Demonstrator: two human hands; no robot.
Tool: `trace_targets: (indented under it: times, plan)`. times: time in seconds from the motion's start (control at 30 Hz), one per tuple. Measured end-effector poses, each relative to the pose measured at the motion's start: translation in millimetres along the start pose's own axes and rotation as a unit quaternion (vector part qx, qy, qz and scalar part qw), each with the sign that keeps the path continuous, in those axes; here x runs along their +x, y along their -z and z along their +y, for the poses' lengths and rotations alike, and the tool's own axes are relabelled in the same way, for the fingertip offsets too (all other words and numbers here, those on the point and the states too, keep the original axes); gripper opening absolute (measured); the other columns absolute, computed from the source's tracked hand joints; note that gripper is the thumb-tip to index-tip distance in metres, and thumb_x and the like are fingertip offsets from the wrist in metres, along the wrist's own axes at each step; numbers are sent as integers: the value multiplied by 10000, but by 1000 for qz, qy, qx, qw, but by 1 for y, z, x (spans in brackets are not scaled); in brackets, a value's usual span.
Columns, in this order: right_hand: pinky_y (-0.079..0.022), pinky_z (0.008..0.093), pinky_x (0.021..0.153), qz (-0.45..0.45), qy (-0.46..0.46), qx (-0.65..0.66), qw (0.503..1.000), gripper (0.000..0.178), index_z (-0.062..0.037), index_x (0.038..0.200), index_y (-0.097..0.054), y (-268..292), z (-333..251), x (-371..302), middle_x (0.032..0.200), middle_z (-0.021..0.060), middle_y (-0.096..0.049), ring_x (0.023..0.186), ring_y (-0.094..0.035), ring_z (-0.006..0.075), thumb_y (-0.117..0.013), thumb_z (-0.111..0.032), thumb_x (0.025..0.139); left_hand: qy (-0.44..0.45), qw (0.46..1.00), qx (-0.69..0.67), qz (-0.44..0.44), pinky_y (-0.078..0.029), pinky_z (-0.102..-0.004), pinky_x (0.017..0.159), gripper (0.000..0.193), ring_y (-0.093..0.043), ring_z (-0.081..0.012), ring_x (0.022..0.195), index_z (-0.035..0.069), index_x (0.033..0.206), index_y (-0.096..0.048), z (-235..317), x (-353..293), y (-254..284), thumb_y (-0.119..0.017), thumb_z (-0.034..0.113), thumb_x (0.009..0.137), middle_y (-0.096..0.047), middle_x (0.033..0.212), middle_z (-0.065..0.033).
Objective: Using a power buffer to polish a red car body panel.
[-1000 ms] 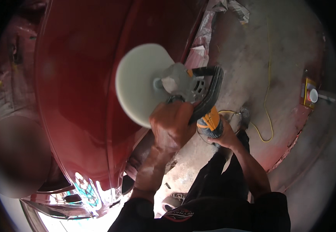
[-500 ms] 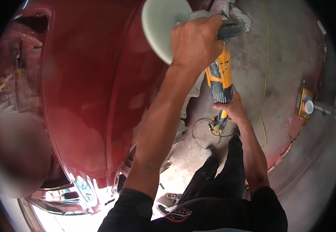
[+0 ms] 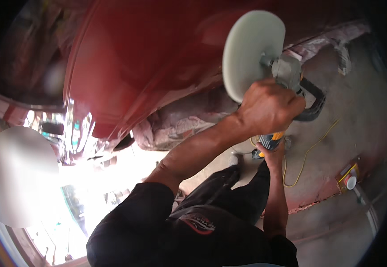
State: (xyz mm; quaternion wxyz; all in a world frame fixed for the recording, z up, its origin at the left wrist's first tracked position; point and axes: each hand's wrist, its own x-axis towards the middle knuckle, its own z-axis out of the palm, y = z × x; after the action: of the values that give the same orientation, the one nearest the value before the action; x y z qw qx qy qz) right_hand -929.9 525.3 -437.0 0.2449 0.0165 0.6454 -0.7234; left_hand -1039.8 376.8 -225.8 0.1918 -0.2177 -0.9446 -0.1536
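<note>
Both my hands hold a yellow, grey and black polisher (image 3: pixel 287 71) with a broad, pale round pad (image 3: pixel 250 55). My left hand (image 3: pixel 269 107) is wrapped round its front, beside the black loop handle (image 3: pixel 316 102). Farther back, my right hand (image 3: pixel 273 153) grips the rear of the body, partly hidden behind my left hand and forearm. The pad stands on edge with its face toward a glossy dark red car panel (image 3: pixel 144 58). Whether it touches the paint I cannot tell.
Crumpled covering sheet (image 3: pixel 175 131) hangs below the panel. On the floor to the right lie a yellow cord (image 3: pixel 304 162) and a yellow-edged tin (image 3: pixel 348 178) with a white cup-like piece. A shiny light unit (image 3: pixel 75 133) sits at the panel's left end, near strong glare.
The view has swung round. In the picture the polisher and both hands sit lower, and the pad is farther right. My grip on the polisher stays.
</note>
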Motion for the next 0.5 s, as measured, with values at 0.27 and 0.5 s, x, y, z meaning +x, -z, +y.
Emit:
trace_targets:
  times: [0.27, 0.5]
  plan:
    - [-505, 370, 936, -108, 3, -26, 994, 766, -32, 1320, -458, -87, 40, -102, 1159, 99, -616, 1054, -623, 208, -886, -111, 690, 45, 999, 16, 18, -446, -329, 545, 163, -588, -157, 547, 122, 776, -688, 21, -162, 115, -749, 157, 629, -568, 624, 12]
    - [-490, 416, 967, -169, 44, -100, 979, 832, -16, 1377, -436, -140, 44, -149, 1243, 168, -592, 1141, -617, 288, -884, -130, 686, 76, 994, 57, 49, -415, -339, 514, 214, -546, -167, 490, 70, 712, -635, 43, -275, 177, -834, 148, 719, -519, 580, 5]
